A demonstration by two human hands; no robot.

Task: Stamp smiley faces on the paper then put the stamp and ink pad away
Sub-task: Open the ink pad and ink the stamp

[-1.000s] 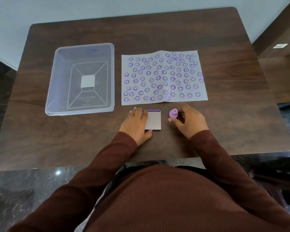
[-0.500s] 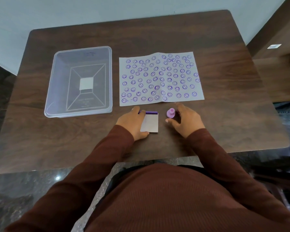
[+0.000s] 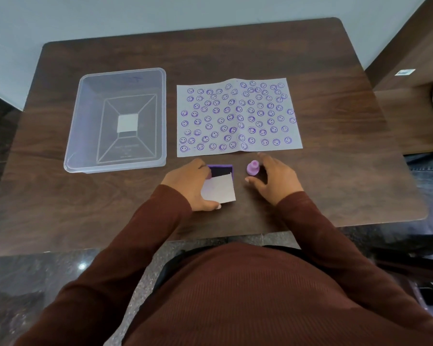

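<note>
1. Left hand (image 3: 189, 184) in a holding grip on the pale square lid (image 3: 219, 189) of the small purple ink pad (image 3: 220, 170): thumb under the lid's near edge, fingers over its left side, lid skewed and part-covering the dark pad.
2. Right hand (image 3: 278, 179) in a wide, loose grip, closed on nothing; fingers curved round the small lilac knob-topped stamp (image 3: 252, 168), thumb tip just short of it.
3. Stamp upright on the dark wood-grain surface (image 3: 235, 53), just left of the right palm, between the two hands and right of the ink pad.
4. White sheet of paper (image 3: 238, 116) covered in purple smiley faces, flat beyond both hands.
5. Clear rectangular plastic container (image 3: 118, 121) just left of the paper, well apart from the stamp.
</note>
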